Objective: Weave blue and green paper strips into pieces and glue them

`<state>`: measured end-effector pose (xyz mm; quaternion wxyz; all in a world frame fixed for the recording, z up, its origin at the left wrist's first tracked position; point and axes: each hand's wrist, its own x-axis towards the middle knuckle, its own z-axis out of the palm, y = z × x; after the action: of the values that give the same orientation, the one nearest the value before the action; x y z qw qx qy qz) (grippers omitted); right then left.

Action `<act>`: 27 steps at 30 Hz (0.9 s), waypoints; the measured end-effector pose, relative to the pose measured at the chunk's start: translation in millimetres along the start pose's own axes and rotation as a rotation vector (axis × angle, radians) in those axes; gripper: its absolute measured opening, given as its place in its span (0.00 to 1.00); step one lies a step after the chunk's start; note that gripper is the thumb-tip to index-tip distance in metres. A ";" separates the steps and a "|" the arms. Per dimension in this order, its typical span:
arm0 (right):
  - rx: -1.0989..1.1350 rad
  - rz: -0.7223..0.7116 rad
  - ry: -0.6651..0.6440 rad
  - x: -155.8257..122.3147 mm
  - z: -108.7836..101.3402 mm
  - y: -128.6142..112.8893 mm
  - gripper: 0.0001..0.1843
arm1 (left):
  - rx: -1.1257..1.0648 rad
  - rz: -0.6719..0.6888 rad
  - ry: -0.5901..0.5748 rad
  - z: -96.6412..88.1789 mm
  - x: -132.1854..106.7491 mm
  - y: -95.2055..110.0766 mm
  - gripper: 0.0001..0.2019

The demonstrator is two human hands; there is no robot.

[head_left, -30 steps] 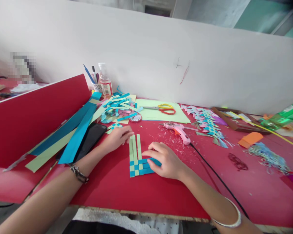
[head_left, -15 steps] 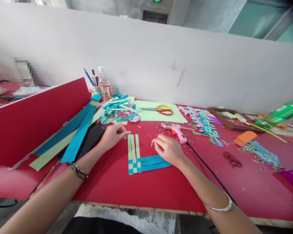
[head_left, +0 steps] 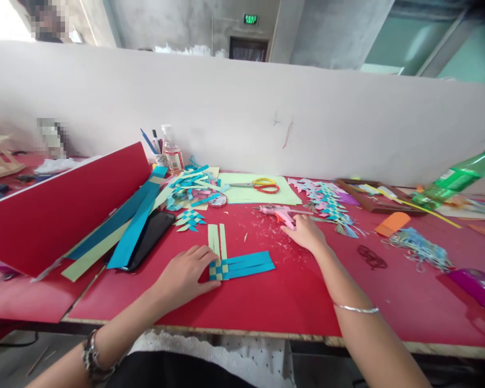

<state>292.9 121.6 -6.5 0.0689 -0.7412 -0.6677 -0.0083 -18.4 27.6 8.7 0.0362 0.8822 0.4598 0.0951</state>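
My left hand [head_left: 189,272] rests on the table with thumb and fingers around the woven corner of blue and pale green paper strips [head_left: 248,265], holding it. Loose green ends point away from me and blue ends to the right. At the pink glue gun [head_left: 281,214], my right hand [head_left: 306,233] has its fingers closed on the handle, partly covering it. The gun lies on the red table, nozzle to the left. Beyond the strips is a small blue-and-green woven piece [head_left: 189,220]. A tiny pale scrap [head_left: 246,237] lies between my hands.
Scissors [head_left: 254,185] lie on pale green paper [head_left: 234,195]. Left are a paper strip heap [head_left: 192,186], long strips [head_left: 135,221], a black phone [head_left: 156,237] and a bottle [head_left: 172,151]. A woven fringed piece [head_left: 327,199], brown tray [head_left: 372,202] and tilted green bottle [head_left: 455,180] are right.
My right hand has moved right and forward onto the glue gun. My left hand has come back toward me onto the woven corner, uncovering the small woven piece. The view has shifted slightly.
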 end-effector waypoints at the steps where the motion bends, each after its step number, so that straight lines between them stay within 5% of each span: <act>1: 0.025 0.000 -0.021 0.7 1.0 0.2 0.19 | 0.029 0.017 -0.006 0.3 1.6 -0.8 0.15; 7: 0.125 0.069 -0.003 3.8 4.3 -2.4 0.11 | 0.361 0.309 -0.003 -2.4 9.7 -4.1 0.10; 10: 0.176 0.152 0.036 4.9 2.8 -1.4 0.13 | 0.416 0.343 -0.025 -10.2 10.8 -3.5 0.11; 15: 0.266 0.270 0.163 5.2 -5.0 0.8 0.16 | 0.210 0.148 0.004 -30.4 19.8 -5.3 0.14; 22: 0.357 0.382 0.309 6.2 -10.6 7.0 0.19 | -0.267 -0.075 0.233 -63.5 32.7 -4.5 0.12; 27: 0.387 0.407 0.364 6.3 -12.2 11.1 0.21 | -0.714 -0.314 0.264 -59.1 38.3 -14.5 0.15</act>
<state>305.6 125.3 5.2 0.3269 -0.8188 -0.4719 0.0004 -20.5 65.9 69.6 0.2946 0.7135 0.5279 0.3543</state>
